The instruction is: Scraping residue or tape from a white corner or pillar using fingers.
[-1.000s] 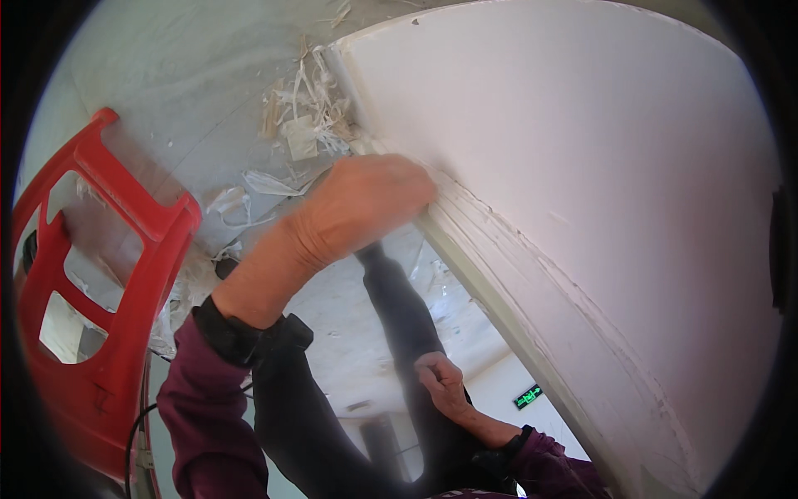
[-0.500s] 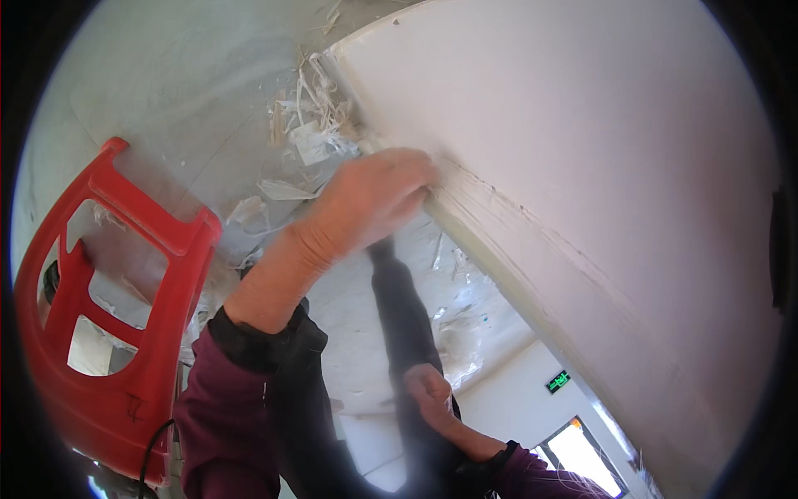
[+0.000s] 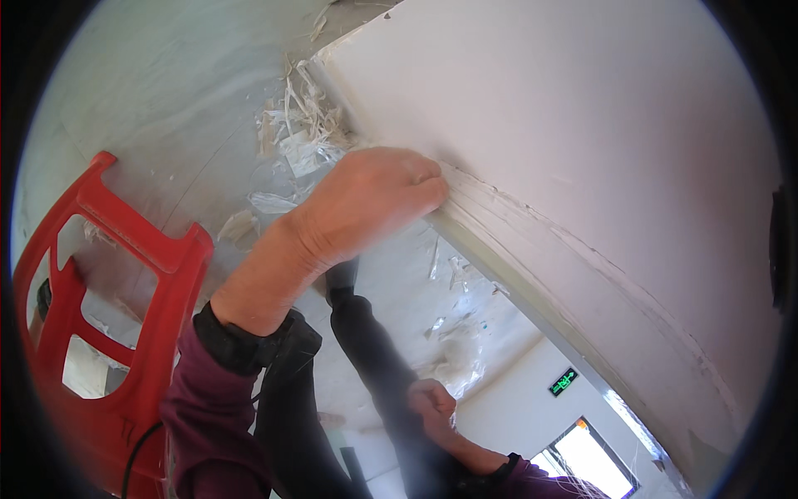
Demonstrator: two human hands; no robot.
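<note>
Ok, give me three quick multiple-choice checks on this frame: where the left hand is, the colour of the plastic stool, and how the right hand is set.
1. Where is the left hand?
A. On the stool
B. Pressed against the edge of the white panel
C. Flat on the floor

2. What colour is the plastic stool?
A. Blue
B. Green
C. Red

3. What is the state of the right hand?
A. Resting on the dark trouser leg, fingers curled
B. Raised above the panel
C. Spread flat against the panel

Answers: 1 B, the fingers meet the panel's rough lower edge; 2 C, the frame at the left is bright red; 3 A, it sits low by the knee, away from the panel.
</note>
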